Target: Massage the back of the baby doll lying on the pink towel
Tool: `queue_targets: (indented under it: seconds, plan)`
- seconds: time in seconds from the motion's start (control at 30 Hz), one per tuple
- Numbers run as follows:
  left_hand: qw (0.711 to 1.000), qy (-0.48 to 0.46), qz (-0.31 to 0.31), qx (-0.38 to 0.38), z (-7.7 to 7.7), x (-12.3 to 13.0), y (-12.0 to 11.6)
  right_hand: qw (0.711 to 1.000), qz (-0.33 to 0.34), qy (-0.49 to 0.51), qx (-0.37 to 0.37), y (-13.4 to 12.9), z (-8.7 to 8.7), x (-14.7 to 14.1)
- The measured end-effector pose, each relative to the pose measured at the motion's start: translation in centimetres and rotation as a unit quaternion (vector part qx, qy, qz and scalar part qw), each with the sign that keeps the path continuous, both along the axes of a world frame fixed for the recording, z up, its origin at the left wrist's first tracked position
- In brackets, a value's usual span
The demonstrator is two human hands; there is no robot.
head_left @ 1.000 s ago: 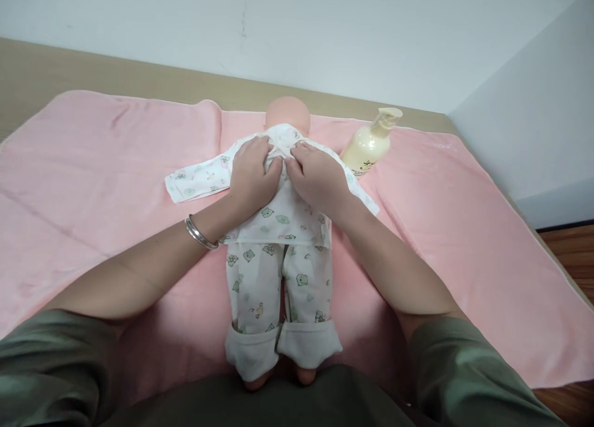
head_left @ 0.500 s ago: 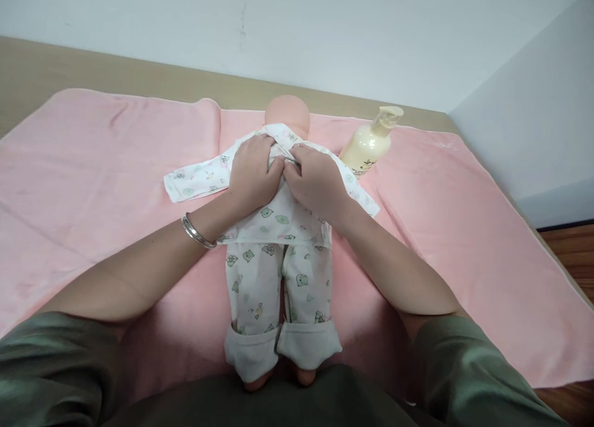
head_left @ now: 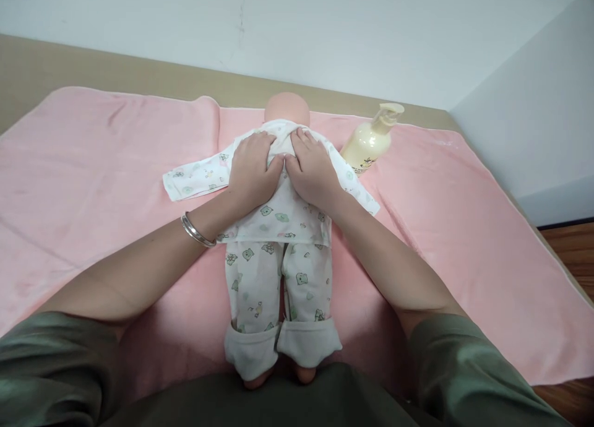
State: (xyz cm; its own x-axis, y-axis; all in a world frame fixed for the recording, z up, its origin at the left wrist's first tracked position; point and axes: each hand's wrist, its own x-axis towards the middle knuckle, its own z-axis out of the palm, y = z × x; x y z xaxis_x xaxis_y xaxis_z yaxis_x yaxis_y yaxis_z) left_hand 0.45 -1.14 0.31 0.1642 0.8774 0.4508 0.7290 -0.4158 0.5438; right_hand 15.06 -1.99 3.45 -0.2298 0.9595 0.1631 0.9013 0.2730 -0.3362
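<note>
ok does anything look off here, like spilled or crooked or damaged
Mostly fine. The wall has a thin dark mark, maybe a crack, beyond the doll. The blanket has a pale smudge near its far right corner, spill or wear, I can't tell. The bottle looks tilted, though that may be lens stretch.

both hands (head_left: 284,170) flat on the doll's patterned white shirt (head_left: 288,219)

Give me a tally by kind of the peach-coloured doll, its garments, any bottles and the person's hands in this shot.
Smooth-headed peach-coloured doll: 1
White printed fabric garments: 2 (long-sleeved top, cuffed trousers)
Cream-yellow pump bottle: 1
Bare hands: 2 (left hand, right hand)
Total: 6
</note>
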Motion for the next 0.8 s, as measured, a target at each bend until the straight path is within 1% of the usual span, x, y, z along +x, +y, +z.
queue_targets:
  seconds: [0.1,0.3,0.37,0.47,0.57,0.63,0.7,0.8]
  plan:
    - [1.000,0.000,-0.003,-0.001,0.0,0.0,0.1,1.000,0.000,0.009,0.006,-0.2,0.0,-0.1]
    - [1.000,-0.024,-0.001,0.000,-0.5,-0.2,0.3,1.000,0.001,-0.027,-0.005,-0.3,0.4,-0.1]
    - [0.999,-0.051,-0.005,0.002,-0.7,-0.3,0.3,0.999,-0.001,-0.039,0.008,-1.2,0.5,-0.5]
    - [0.995,-0.099,-0.021,0.010,-0.7,-0.5,0.1,0.998,-0.001,-0.057,0.034,-3.3,0.7,-1.4]
    - [0.993,-0.113,-0.034,0.005,-0.5,-0.5,0.0,0.997,0.017,-0.064,0.049,-4.5,0.7,-1.8]
    - [0.994,-0.103,-0.032,0.006,-0.6,-0.5,0.0,0.997,0.033,-0.051,0.042,-4.0,0.7,-1.6]
    - [0.996,-0.084,-0.030,0.025,-0.8,-0.5,0.1,0.999,0.043,-0.024,0.023,-2.6,0.7,-0.9]
    - [0.995,-0.048,-0.056,0.070,-1.1,-0.6,0.0,0.999,0.034,0.014,0.005,-0.5,0.5,0.3]
